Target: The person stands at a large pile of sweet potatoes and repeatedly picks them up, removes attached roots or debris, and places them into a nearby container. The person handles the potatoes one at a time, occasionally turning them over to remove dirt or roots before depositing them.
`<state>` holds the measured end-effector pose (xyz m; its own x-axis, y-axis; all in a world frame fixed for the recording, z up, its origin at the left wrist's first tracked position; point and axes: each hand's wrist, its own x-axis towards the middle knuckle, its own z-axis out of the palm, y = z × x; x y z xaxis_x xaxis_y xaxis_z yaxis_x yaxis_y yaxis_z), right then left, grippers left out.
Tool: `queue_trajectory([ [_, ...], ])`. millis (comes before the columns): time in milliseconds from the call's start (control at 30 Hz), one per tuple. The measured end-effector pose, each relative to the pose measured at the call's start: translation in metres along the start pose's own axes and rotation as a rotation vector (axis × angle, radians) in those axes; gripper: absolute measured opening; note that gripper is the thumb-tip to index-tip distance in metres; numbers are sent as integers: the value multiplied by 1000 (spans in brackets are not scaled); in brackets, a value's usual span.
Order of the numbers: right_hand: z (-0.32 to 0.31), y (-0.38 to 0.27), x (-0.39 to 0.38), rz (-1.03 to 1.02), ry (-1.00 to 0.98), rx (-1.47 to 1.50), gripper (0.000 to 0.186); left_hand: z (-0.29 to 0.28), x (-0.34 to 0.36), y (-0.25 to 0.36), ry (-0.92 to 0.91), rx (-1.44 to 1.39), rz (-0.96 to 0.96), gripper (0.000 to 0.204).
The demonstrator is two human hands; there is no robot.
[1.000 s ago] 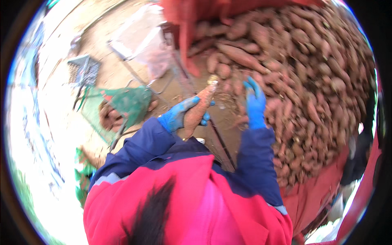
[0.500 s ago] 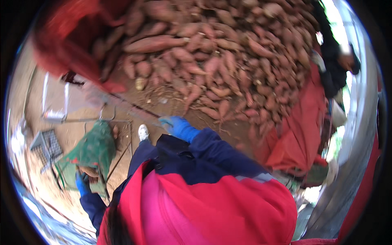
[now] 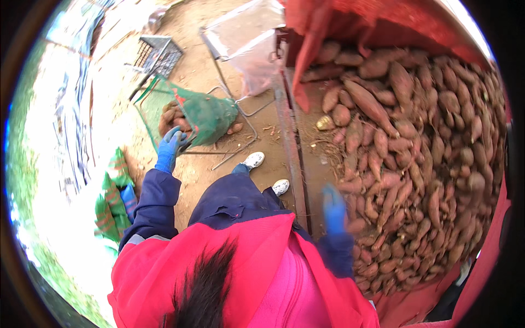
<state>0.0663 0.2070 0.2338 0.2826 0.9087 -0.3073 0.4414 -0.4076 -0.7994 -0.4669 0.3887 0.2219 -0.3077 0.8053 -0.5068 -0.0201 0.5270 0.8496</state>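
Sweet potatoes (image 3: 383,145) with reddish skins lie in a large heap on the right. On the left, a green mesh bag (image 3: 210,117) hangs with its mouth held wide on a metal stand, and several sweet potatoes (image 3: 174,117) show in its mouth. My left hand (image 3: 171,146), in a blue glove, is closed at the bag's near rim, fingers curled around the edge beside those sweet potatoes. My right hand (image 3: 333,210), also blue-gloved, is smeared by motion over the heap's near-left edge; its fingers and anything in them cannot be made out.
A metal edge (image 3: 295,158) runs between the heap and the ground where my shoes (image 3: 254,159) show. Red sheeting (image 3: 350,19) lines the heap. A dark plastic crate (image 3: 158,54) and a wire frame with a clear bag (image 3: 246,35) stand beyond the mesh bag. Folded green sacks (image 3: 114,194) lie left.
The view has swung left, bringing the mesh bag nearer the middle and the heap to the right. My right hand has moved from before my body to the heap's edge. My left stays at the bag.
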Motion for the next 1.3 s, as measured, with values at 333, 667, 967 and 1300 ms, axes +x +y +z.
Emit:
queue_trajectory([
  [333,93,-124,175,-536,65,-776,57,-111,41,-14,192,-182,15,53],
  [667,142,-138,238,97,-148,-1377,81,-68,197,-62,-155,627,111,40],
  [967,131,-126,274,213,-265,-1274,110,18,209,-158,-192,1328,-122,36],
  [1300,119,-107,282,147,-263,-1241,113,19,212,-156,-67,986,-375,44],
])
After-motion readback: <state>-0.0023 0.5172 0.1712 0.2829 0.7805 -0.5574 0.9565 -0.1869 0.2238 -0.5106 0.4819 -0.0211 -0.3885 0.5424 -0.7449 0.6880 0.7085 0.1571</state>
